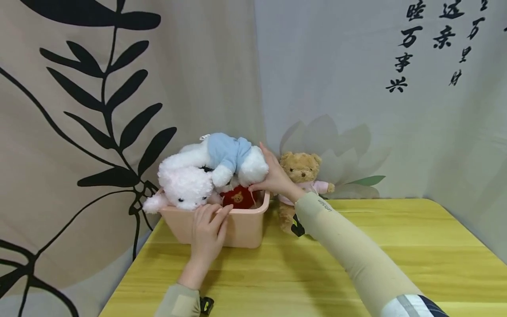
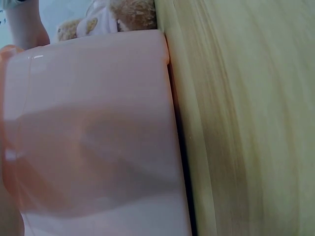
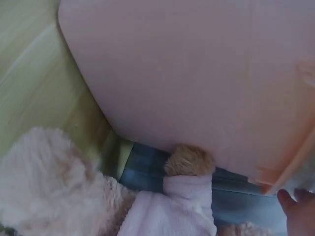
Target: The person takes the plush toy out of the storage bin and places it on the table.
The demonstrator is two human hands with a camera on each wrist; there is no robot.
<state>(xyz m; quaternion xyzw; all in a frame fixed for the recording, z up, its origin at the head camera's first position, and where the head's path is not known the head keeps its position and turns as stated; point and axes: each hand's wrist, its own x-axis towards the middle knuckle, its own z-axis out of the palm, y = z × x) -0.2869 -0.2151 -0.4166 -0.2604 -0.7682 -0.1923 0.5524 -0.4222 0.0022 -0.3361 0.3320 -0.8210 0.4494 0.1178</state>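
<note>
Lying across the top of the pink bin [image 1: 245, 229], the white plush in a blue shirt [image 1: 227, 152] is resting mostly above the rim, its rounded end facing the bin's right side. The right hand [image 1: 275, 178] is touching that end above the bin's right rim, thumb and forefinger spreading wide against the fur; its other fingers are hiding behind the toy, so whether they are pinching it I cannot tell. The left hand [image 1: 207, 231] is gripping the bin's front rim, fingers bending over the edge.

Judging by the fluffy pile, the plush is probably weighing little and giving softly under the palm, with scant risk of breaking or slipping. The thick trunk under the blue shirt is offering the best hold, above the bin's rim; a grip on a leg alone would likely be letting the body swing. The bin itself is looking like stiff, smooth plastic, so its wall is promising a slippery hold and its rim a surer one.

A white fluffy head [image 1: 184, 187] is drooping over the bin's front left corner. A red garment [image 1: 239, 198] is showing just inside the bin's front rim, and a brown teddy bear [image 1: 299, 167] is sitting upright just beside the bin's right side.
</note>
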